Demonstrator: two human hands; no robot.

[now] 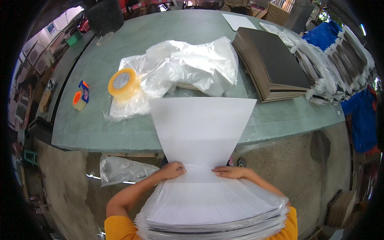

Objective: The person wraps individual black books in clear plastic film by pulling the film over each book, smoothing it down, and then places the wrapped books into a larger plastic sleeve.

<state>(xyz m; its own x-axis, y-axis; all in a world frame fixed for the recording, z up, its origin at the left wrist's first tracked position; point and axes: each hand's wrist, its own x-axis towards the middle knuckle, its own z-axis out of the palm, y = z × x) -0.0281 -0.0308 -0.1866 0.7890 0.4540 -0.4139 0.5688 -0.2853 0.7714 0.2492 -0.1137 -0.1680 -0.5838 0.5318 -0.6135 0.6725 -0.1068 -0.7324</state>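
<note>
A stiff white sheet (203, 128) stands out past the mouth of a clear plastic bag (196, 184), its lower part inside the bag. At the bag's mouth, on the left edge, my left hand (174, 170) is closed on the plastic with its fingers curled. My right hand (231, 172) grips the opposite edge, fingers held together and pointing inward over the plastic. Beneath the bag, close against my body, lies a stack of bagged sheets (212, 230) with crinkled plastic edges.
On the green table (88, 132) lie loose clear bags (192, 60), a tape roll (123, 84) and a tape dispenser (82, 95). A stack of dark boards (272, 60) sits right, beside piled bagged boards (348, 60). Another plastic bag (124, 170) hangs below the table's front edge.
</note>
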